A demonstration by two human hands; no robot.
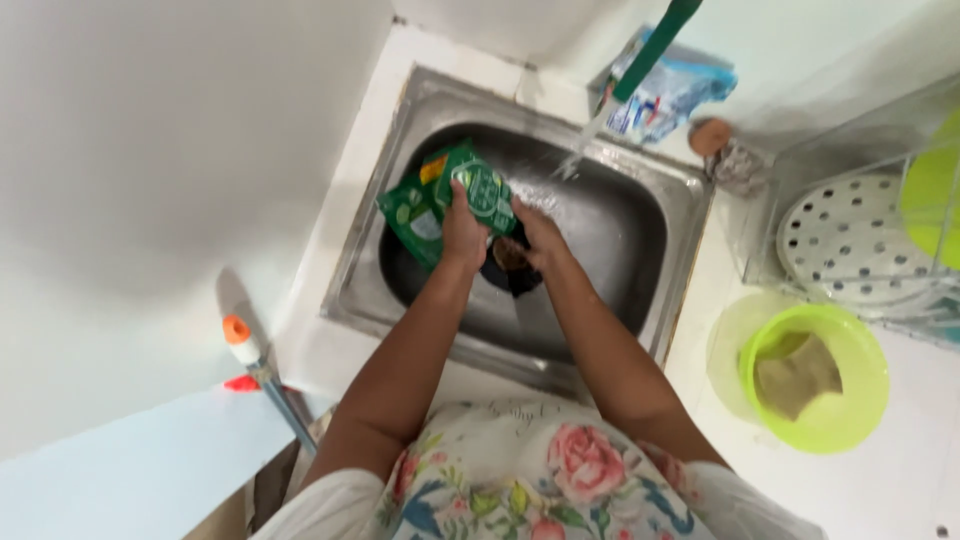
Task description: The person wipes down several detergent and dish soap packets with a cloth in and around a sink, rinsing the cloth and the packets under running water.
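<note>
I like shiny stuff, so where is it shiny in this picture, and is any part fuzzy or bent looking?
In the head view, the steel sink glares brightest where the running water lands; the left hand and right hand look slightly soft with blur, as does the green packet; the wide lens bends the sink's edges, and the left wall is dim with shadow.

both hands [500, 235] over a steel sink [640, 170], left hand [463, 232] on green packets [450, 195], tap water [580, 145] beside

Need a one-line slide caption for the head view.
Left hand holds green packet over steel sink; right hand beside it.
</note>
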